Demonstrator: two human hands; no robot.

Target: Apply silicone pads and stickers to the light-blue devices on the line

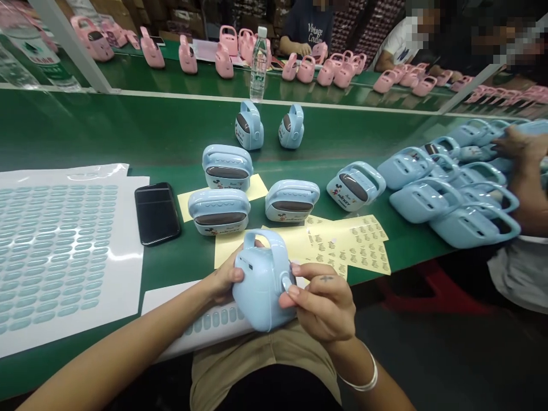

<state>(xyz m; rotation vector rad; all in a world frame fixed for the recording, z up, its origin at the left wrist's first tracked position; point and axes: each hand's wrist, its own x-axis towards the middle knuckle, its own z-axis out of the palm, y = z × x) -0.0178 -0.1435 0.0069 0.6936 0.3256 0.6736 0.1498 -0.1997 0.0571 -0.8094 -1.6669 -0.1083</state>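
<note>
Pale blue plastic handled case (261,291) held just off the near edge of the green worktop (98,125), above a white backing sheet of oval stickers (209,323). Left hand (220,278) clenched around its side. Right hand (322,305) grasping the opposite end, fingertips (294,289) pinched at a small pale oval patch (285,282) on the case; whether the patch is seated cannot be told from this view.

Condition of the lot: four finished-looking cases (291,200) lie mid-worktop, each showing a dark oval panel and printed cartoon label, some resting on yellow label sheets (349,245). Two more upright cases (249,125) stand toward the far edge. At the right end, a heap of cases (464,225) shows slotted faces, with no oval patch visible on those faces; this heap makes up the largest group. Toward the left edge, a large sticker sheet (64,262) holds many rows of ovals, beside a black smartphone (157,214). A co-worker's hand (516,142) rests among the heap. Pink handled cases (306,69) occupy a separate green worktop beyond, near a plastic water bottle (258,65).
</note>
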